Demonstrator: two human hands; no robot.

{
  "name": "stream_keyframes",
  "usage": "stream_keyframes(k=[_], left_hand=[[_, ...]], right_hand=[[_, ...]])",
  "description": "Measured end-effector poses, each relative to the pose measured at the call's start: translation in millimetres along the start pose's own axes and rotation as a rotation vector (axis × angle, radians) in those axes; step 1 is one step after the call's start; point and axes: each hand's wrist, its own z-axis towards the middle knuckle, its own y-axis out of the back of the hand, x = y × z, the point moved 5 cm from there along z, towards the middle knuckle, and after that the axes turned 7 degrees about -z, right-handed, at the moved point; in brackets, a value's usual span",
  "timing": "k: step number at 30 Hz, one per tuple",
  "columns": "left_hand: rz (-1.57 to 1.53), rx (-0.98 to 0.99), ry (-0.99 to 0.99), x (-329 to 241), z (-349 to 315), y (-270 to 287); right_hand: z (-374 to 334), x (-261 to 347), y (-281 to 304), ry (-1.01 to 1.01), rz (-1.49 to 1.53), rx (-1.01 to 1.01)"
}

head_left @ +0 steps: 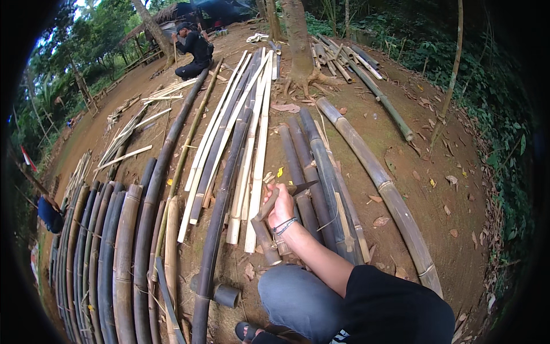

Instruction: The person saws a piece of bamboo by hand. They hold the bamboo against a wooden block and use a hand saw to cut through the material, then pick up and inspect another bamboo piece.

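Note:
My right hand [281,207] is closed around the brown wooden handle [267,206] of a machete, its dark pointed blade [303,187] reaching out to the right past my knuckles. Beaded bracelets [285,225] circle that wrist. Beneath the hand and blade lie several dark bamboo poles [323,166], one with a pale split face. Just left of the hand, long pale split bamboo strips [258,172] run away from me. One long dark bamboo pole [217,229] lies left of them. My left hand does not show.
A thick curved bamboo pole [375,178] lies to my right. Many whole poles [123,264] are lined up at the left. A short cut bamboo piece [227,296] sits near my sandalled foot [247,331]. Ahead stand a tree [299,40] and a crouching person in dark clothes [195,51].

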Motion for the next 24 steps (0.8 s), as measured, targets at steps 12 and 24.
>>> stream_keyframes(k=[12,24], left_hand=[[-0.252,-0.045,0.092,34.0,-35.7,-25.4],[-0.416,0.01,0.245,65.1,-61.6,-51.0]], right_hand=[[15.5,-16.1,-5.1,-0.065,-0.229,0.218],[74.1,-41.6,62.1,-0.149,-0.462,0.053]])
